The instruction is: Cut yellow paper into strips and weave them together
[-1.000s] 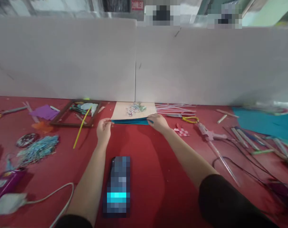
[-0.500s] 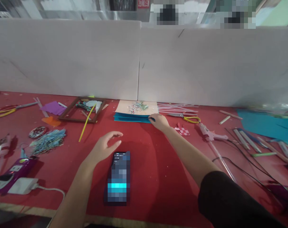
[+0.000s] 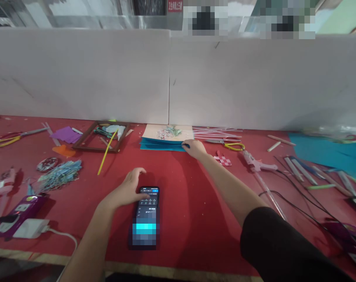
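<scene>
My left hand (image 3: 129, 188) hovers at the top left of a smartphone (image 3: 145, 219) with a lit screen. Its thumb reaches over the phone's upper part, fingers apart from it; whether the thumb touches the glass I cannot tell. Farther off, my right hand (image 3: 195, 149) is closed at the right front corner of some blue paper sheets (image 3: 162, 145), pinching an edge. On top of these sheets lies a cream sheet (image 3: 152, 131) bearing a heap of small green and pink paper scraps (image 3: 169, 132). Just right of that hand lie a red-and-white woven paper piece (image 3: 222, 159) and yellow-handled scissors (image 3: 233, 146).
A brown frame (image 3: 117, 138), a yellow strip (image 3: 107, 152), purple paper (image 3: 67, 134) and a bundle of blue strips (image 3: 62, 174) lie left. A glue gun (image 3: 256, 162) with its cable lies right. A power strip (image 3: 22, 211) sits front left. White panels (image 3: 107, 78) stand behind.
My left hand has lowered a little, and its thumb now extends over the phone's top part. The right hand keeps its pinch on the blue paper. The view has shifted slightly.
</scene>
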Tool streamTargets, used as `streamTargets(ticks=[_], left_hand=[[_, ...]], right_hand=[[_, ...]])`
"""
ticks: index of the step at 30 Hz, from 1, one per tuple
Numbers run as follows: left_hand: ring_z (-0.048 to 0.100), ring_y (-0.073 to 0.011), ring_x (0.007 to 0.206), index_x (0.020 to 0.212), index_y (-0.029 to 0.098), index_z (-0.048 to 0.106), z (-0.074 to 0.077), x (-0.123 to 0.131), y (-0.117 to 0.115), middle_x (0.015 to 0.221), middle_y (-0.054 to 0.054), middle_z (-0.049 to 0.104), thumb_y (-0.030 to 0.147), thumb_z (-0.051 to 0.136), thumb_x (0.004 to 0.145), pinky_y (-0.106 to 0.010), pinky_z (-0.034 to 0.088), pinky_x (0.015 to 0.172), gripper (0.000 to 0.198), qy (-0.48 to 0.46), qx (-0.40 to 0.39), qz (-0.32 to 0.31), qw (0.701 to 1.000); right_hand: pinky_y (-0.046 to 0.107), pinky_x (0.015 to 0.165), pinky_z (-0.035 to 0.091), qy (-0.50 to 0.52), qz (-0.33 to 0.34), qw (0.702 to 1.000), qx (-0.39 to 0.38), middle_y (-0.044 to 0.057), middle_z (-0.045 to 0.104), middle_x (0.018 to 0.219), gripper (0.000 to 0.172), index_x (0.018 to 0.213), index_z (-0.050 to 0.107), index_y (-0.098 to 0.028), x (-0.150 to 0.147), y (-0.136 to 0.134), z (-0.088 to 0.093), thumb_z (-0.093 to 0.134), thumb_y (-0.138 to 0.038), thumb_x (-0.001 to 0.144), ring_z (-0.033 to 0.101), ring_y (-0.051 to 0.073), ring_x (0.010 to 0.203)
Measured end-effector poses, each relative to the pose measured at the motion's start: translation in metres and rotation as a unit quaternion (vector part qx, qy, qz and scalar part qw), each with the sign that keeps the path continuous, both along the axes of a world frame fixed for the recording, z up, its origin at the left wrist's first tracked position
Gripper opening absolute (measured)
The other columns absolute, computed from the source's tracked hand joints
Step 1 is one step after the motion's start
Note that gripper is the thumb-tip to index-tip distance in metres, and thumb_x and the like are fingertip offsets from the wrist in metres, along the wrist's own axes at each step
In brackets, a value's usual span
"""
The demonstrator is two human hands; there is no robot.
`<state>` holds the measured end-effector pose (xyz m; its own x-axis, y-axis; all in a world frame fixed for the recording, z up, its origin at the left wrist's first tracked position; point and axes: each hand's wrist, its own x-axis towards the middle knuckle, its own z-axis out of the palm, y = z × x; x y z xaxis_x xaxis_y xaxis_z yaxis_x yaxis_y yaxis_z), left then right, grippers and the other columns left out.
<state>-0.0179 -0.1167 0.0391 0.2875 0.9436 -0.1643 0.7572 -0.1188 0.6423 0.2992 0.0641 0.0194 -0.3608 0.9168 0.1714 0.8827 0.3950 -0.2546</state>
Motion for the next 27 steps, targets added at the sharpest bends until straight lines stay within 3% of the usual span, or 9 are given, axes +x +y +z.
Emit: streamTargets(ticks=[3,6,8,11,14,17,19,22,27], left_hand=[[0.049,-0.0307,0.128,0.126,0.027,0.042,0.006,0.005,0.017,0.138,-0.012,0.048,0.053,0.074,0.072,-0.047,0.045,0.103,0.068,-0.042,0.034,0.012,0.998],[0.062,-0.0232,0.11,0.103,0.023,0.055,0.007,0.012,0.048,0.117,-0.008,0.063,0.048,0.06,0.084,-0.039,0.05,0.096,0.032,-0.1,0.157,0.089,0.978],[0.066,-0.0208,0.094,0.096,0.022,0.056,0.005,0.017,0.073,0.103,-0.007,0.068,0.045,0.053,0.089,-0.036,0.053,0.087,0.025,-0.096,0.213,0.14,0.962],[0.066,-0.0211,0.091,0.093,0.021,0.056,0.0,0.022,0.104,0.098,-0.007,0.068,0.037,0.049,0.09,-0.035,0.053,0.083,0.018,-0.077,0.245,0.155,0.954],[0.063,-0.0237,0.1,0.088,0.021,0.06,-0.004,0.024,0.123,0.098,-0.007,0.067,0.03,0.053,0.086,-0.039,0.049,0.094,0.011,-0.042,0.273,0.131,0.952],[0.047,-0.0327,0.127,0.091,0.021,0.065,-0.006,0.022,0.131,0.124,-0.013,0.059,0.028,0.058,0.084,-0.051,0.034,0.11,0.012,-0.005,0.305,0.126,0.944],[0.037,-0.0359,0.135,0.097,0.022,0.067,-0.006,0.019,0.136,0.138,-0.013,0.05,0.028,0.06,0.084,-0.056,0.027,0.113,0.016,0.03,0.32,0.107,0.941],[0.042,-0.0343,0.131,0.1,0.024,0.069,-0.004,0.015,0.146,0.135,-0.011,0.055,0.029,0.063,0.084,-0.056,0.028,0.112,0.018,0.08,0.319,0.04,0.943],[0.052,-0.0274,0.123,0.091,0.024,0.074,-0.002,0.009,0.166,0.126,-0.009,0.064,0.03,0.063,0.085,-0.047,0.034,0.111,0.014,0.101,0.302,-0.05,0.947]], right_hand=[[0.029,0.077,0.047,-0.018,0.007,1.0,0.004,0.004,0.075,0.106,0.022,0.102,0.072,-0.024,-0.003,-0.001,0.003,0.055,-0.031,0.089,0.067,0.022,0.094],[0.03,0.074,0.047,-0.036,0.016,0.999,0.017,0.007,0.073,0.105,0.023,0.101,0.071,-0.021,-0.008,-0.002,0.007,0.056,-0.035,0.089,0.066,0.024,0.093],[0.029,0.07,0.046,-0.044,0.022,0.998,0.03,0.009,0.068,0.116,0.026,0.11,0.067,-0.022,-0.011,-0.003,0.008,0.049,-0.029,0.093,0.065,0.023,0.092],[0.027,0.065,0.044,-0.059,0.05,0.996,0.039,0.007,0.057,0.132,0.036,0.118,0.064,-0.027,-0.012,-0.003,0.009,0.042,-0.014,0.092,0.064,0.02,0.092],[0.029,0.072,0.045,-0.077,0.098,0.992,0.034,0.006,0.055,0.134,0.035,0.109,0.069,-0.028,-0.011,-0.001,0.008,0.047,-0.011,0.089,0.062,0.021,0.098],[0.036,0.088,0.045,-0.079,0.13,0.988,0.037,0.01,0.053,0.137,0.028,0.115,0.069,-0.024,-0.01,0.0,0.008,0.055,-0.025,0.09,0.06,0.026,0.106],[0.04,0.096,0.042,-0.075,0.142,0.986,0.04,0.012,0.053,0.137,0.037,0.122,0.065,-0.021,-0.01,0.0,0.008,0.061,-0.035,0.089,0.057,0.028,0.111],[0.041,0.099,0.04,-0.068,0.151,0.986,0.034,0.013,0.057,0.133,0.035,0.119,0.068,-0.02,-0.012,0.001,0.009,0.063,-0.034,0.088,0.056,0.029,0.114],[0.034,0.094,0.043,-0.029,0.136,0.99,0.008,0.012,0.066,0.119,0.027,0.103,0.075,-0.017,-0.017,0.012,0.009,0.049,-0.022,0.096,0.06,0.024,0.108]])
